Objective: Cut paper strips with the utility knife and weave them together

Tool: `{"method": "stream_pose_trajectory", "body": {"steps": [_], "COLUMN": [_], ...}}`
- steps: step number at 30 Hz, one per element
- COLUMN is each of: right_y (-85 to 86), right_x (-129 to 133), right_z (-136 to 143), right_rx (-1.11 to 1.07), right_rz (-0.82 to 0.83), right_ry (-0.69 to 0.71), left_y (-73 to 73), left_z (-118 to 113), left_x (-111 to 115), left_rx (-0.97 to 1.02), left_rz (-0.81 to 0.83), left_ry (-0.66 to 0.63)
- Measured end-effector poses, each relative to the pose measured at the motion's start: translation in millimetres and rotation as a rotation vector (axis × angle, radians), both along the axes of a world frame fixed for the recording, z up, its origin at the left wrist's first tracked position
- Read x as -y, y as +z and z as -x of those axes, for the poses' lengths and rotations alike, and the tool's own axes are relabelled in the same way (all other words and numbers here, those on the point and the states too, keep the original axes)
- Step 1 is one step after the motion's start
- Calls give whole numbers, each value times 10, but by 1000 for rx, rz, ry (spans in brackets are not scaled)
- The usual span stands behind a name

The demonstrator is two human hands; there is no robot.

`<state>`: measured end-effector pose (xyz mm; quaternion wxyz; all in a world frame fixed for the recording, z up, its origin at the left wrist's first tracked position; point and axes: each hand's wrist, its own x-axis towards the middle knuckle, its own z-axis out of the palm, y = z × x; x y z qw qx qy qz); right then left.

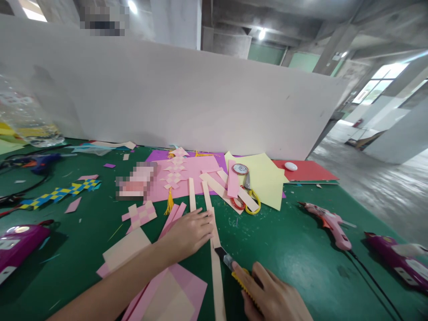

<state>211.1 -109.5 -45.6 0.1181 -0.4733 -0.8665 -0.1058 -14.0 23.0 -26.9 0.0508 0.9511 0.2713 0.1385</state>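
Head view: on a green counter (290, 245), the left hand (191, 232) lies spread, grasping nothing, over cream paper strips (218, 283); the right hand's (272, 292) grip clasps a yellow craft knife (228, 260), its blade (220, 253) against one. Cutting looks unfinished; a tasselled woven ornament (175, 171) beyond seems complete.

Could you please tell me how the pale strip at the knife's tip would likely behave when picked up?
The pale strip looks like thin paper, so it is probably very light. Long and narrow, it would likely sag or flex. Lying flat, it seems unlikely to roll.
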Motion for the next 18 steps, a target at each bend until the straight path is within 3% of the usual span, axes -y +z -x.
{"method": "stream_pose_trajectory", "body": {"steps": [18], "right_y": [-11], "right_x": [-41], "right_z": [37], "right_rx": [17], "right_rz": [-35], "right_ry": [-39], "left_y": [1], "left_z": [10], "left_x": [-5], "left_rx": [-9], "left_rz": [18], "left_ry": [-4]}}
